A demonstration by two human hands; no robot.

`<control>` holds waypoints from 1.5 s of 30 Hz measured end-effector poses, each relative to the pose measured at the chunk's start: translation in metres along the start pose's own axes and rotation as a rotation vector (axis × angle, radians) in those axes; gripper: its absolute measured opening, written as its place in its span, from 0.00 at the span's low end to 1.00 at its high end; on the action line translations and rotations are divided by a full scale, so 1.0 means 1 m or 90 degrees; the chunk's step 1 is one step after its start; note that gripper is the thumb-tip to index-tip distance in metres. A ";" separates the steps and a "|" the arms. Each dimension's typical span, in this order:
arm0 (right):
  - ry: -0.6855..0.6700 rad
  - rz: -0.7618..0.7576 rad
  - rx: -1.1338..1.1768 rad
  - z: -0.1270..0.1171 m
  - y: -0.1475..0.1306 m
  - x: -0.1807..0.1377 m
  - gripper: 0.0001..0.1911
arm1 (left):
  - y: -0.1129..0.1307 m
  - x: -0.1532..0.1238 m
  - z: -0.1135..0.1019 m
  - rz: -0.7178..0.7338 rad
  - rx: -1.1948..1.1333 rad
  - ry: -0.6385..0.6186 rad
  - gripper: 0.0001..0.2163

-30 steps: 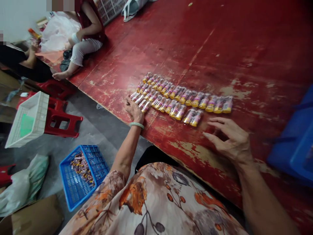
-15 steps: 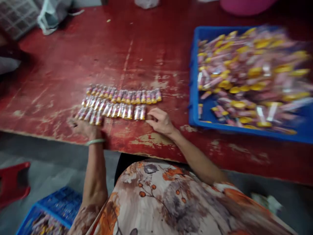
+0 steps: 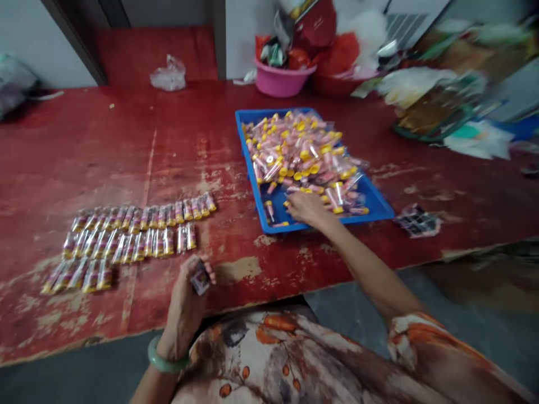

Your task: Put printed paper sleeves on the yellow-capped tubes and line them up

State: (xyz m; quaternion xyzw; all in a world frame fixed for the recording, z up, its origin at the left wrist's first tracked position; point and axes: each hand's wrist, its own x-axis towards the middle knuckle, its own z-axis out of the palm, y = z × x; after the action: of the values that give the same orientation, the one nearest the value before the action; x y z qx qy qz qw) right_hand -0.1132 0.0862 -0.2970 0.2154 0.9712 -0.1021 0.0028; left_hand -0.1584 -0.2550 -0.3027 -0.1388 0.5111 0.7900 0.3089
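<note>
My left hand (image 3: pixel 187 294), with a pale green bangle at its wrist, is closed around a small dark printed packet (image 3: pixel 200 278) near the table's front edge. My right hand (image 3: pixel 307 207) reaches over the near rim of the blue tray (image 3: pixel 318 223). Its fingers are curled down among small clear tubes (image 3: pixel 303 148) with pink contents and yellow ends, and its fingertips are partly hidden. Left of my hands, similar tubes (image 3: pixel 138 244) lie side by side in three rows on the red table (image 3: pixel 236 269).
A clear pack of dark pieces (image 3: pixel 418 220) lies right of the tray. Behind stand a pink basin (image 3: pixel 280 78) with bags in it and a crumpled clear plastic bag (image 3: pixel 168 74). Plastic-wrapped goods (image 3: pixel 435 106) sit at the far right.
My view has swung right. My right hand has gone from beside the rows into the tray. My left hand has left the rows and now holds the dark packet near the edge.
</note>
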 end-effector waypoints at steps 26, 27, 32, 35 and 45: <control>-0.057 -0.051 0.816 0.041 -0.137 -0.086 0.05 | -0.010 0.004 0.038 -0.052 0.100 -0.028 0.20; -0.062 -0.060 0.815 0.039 -0.136 -0.084 0.04 | -0.009 0.004 0.036 -0.054 0.106 -0.027 0.20; -0.045 -0.084 0.838 0.029 -0.126 -0.080 0.10 | 0.000 0.009 0.033 -0.019 0.085 -0.021 0.17; -0.056 -0.087 0.874 0.021 -0.112 -0.087 0.13 | 0.006 0.010 0.038 0.032 0.060 0.000 0.16; 0.060 -0.213 0.862 0.020 -0.102 -0.126 0.09 | -0.003 -0.002 0.048 0.072 -0.084 0.041 0.16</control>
State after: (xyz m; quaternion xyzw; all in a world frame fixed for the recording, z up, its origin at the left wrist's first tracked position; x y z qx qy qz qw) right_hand -0.0420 -0.0606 -0.2899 0.0213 0.7129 -0.6747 -0.1901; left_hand -0.1499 -0.2119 -0.2826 -0.1551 0.4743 0.8334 0.2374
